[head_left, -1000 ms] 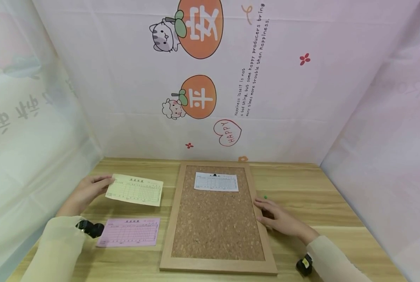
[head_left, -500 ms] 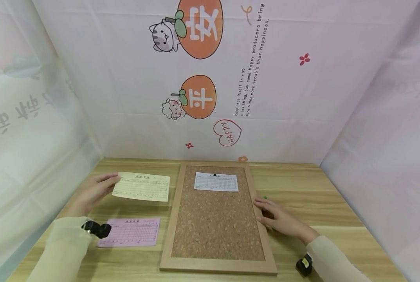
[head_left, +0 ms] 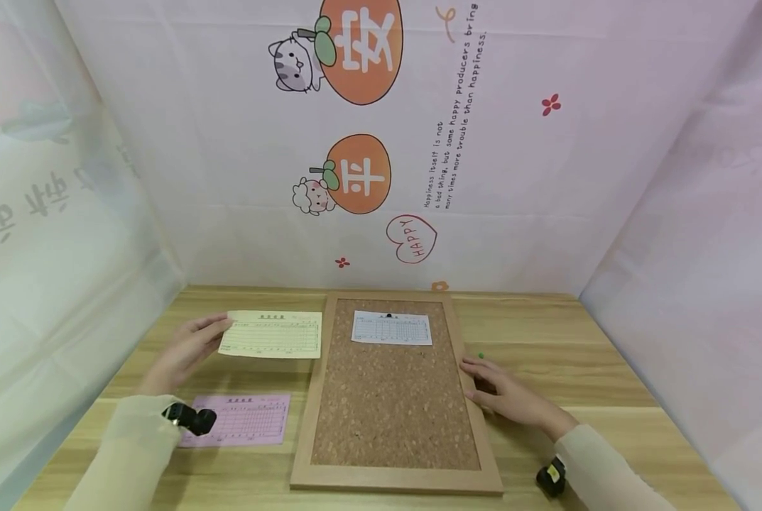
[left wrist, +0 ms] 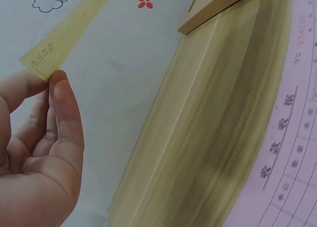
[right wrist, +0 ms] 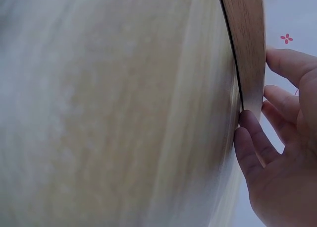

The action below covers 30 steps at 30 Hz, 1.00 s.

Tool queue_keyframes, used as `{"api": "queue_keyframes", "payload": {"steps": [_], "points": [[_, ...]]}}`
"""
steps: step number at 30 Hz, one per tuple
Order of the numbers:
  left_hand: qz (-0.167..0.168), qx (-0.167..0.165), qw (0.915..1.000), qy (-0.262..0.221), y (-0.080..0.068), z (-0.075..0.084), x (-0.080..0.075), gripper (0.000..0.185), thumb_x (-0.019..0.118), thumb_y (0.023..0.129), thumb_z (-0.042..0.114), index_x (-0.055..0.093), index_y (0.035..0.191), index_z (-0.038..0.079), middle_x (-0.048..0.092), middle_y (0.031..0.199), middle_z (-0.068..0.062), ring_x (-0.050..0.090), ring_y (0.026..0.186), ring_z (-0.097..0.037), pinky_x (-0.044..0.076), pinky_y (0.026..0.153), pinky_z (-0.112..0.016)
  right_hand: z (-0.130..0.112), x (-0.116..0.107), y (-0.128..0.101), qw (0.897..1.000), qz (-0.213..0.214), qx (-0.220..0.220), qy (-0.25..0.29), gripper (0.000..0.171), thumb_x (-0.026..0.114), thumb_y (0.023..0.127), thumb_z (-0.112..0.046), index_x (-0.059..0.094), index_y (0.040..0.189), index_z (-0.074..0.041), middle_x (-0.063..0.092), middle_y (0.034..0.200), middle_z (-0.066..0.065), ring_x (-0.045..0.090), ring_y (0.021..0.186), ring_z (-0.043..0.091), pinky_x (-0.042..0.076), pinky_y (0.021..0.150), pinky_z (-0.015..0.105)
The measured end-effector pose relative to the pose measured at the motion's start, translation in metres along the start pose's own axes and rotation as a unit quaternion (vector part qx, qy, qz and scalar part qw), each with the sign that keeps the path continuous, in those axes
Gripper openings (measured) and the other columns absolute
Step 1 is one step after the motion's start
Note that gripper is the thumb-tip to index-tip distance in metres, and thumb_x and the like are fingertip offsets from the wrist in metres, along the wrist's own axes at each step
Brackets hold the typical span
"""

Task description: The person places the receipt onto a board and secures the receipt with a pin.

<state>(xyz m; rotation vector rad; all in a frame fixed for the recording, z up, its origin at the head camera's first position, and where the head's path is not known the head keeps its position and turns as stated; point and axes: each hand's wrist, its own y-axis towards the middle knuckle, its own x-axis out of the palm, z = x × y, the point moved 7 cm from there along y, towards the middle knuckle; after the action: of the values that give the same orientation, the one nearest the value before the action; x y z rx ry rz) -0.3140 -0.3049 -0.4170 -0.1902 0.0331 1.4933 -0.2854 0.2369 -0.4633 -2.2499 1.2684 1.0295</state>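
My left hand [head_left: 192, 348] pinches the left edge of a yellow form slip [head_left: 272, 334] and holds it above the table, just left of the cork board [head_left: 390, 397]. In the left wrist view the thumb and fingers [left wrist: 62, 95] grip the yellow slip's [left wrist: 69, 33] corner. A white form slip [head_left: 391, 328] is pinned with a black pin at the top of the cork board. My right hand [head_left: 505, 394] lies flat against the board's right frame edge, and its fingers [right wrist: 257, 142] touch the wooden frame [right wrist: 245, 48]. A pink form slip [head_left: 243, 419] lies on the table near my left wrist.
The wooden table [head_left: 579, 355] is walled in by printed white cloth on three sides. A small green pin [head_left: 481, 356] lies on the table right of the board, just beyond my right hand. Black wrist cameras sit on both sleeves.
My left hand has carried the yellow slip to the right, toward the cork board's left edge, and levelled it. The right hand has stayed in place.
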Motion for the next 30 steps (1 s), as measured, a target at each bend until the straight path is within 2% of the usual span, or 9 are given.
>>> {"api": "queue_keyframes", "payload": {"steps": [4,7,14,20,23,26,30], "points": [[-0.005,-0.011,0.9997,-0.020,0.001,-0.002,0.010,0.075,0.054,0.105,0.036,0.021,0.154,-0.010,0.017,0.161,-0.024,0.020,0.147,-0.037,0.025,0.116,-0.041,0.001,0.000,0.000,1.000,-0.001,0.001,0.004,0.061,0.059,0.103,-0.032,0.040,0.152,-0.002,0.029,0.160,0.018,0.016,0.146,0.048,0.021,0.111,0.069],[-0.009,-0.017,0.9995,-0.024,0.002,-0.005,0.018,0.074,0.054,0.105,0.036,0.021,0.154,-0.009,0.017,0.161,-0.023,0.020,0.147,-0.036,0.022,0.118,-0.046,0.001,0.000,0.000,1.000,-0.001,-0.002,0.005,0.061,0.059,0.103,-0.031,0.040,0.152,-0.002,0.028,0.160,0.018,0.016,0.146,0.048,0.021,0.111,0.069],[-0.012,-0.016,0.9989,-0.043,0.010,-0.011,0.035,0.073,0.059,0.103,0.033,0.026,0.153,-0.009,0.024,0.159,-0.024,0.024,0.146,-0.036,0.023,0.118,-0.046,-0.001,0.000,0.000,1.000,0.001,-0.003,0.001,0.061,0.059,0.103,-0.031,0.039,0.153,-0.001,0.028,0.160,0.019,0.017,0.146,0.048,0.022,0.111,0.068],[-0.025,-0.013,0.9978,-0.060,0.014,-0.012,0.054,0.070,0.059,0.103,0.029,0.027,0.152,-0.010,0.023,0.160,-0.024,0.023,0.147,-0.037,0.022,0.118,-0.046,-0.001,0.000,0.000,1.000,-0.001,0.000,0.000,0.060,0.059,0.103,-0.031,0.040,0.152,-0.001,0.029,0.160,0.019,0.019,0.145,0.048,0.023,0.111,0.068],[-0.023,-0.013,0.9974,-0.067,0.015,-0.011,0.064,0.068,0.059,0.103,0.028,0.029,0.151,-0.009,0.027,0.158,-0.024,0.027,0.145,-0.037,0.024,0.118,-0.045,-0.002,0.001,0.000,1.000,-0.002,0.000,0.002,0.060,0.059,0.103,-0.031,0.039,0.152,-0.001,0.029,0.160,0.019,0.020,0.145,0.047,0.024,0.111,0.068],[-0.017,-0.014,0.9976,-0.066,0.018,-0.011,0.073,0.066,0.059,0.103,0.029,0.033,0.151,-0.008,0.034,0.154,-0.022,0.037,0.139,-0.033,0.030,0.116,-0.042,-0.003,0.000,-0.001,1.000,-0.002,-0.001,0.004,0.060,0.059,0.103,-0.030,0.039,0.152,-0.001,0.028,0.159,0.020,0.020,0.145,0.048,0.024,0.110,0.068],[-0.010,-0.010,0.9978,-0.065,0.022,-0.011,0.084,0.060,0.060,0.103,0.028,0.040,0.147,-0.007,0.051,0.140,-0.017,0.053,0.121,-0.023,0.044,0.104,-0.033,-0.004,-0.001,-0.001,1.000,-0.001,-0.003,0.006,0.059,0.058,0.103,-0.029,0.040,0.152,0.000,0.028,0.159,0.021,0.018,0.145,0.050,0.023,0.110,0.069]]}}
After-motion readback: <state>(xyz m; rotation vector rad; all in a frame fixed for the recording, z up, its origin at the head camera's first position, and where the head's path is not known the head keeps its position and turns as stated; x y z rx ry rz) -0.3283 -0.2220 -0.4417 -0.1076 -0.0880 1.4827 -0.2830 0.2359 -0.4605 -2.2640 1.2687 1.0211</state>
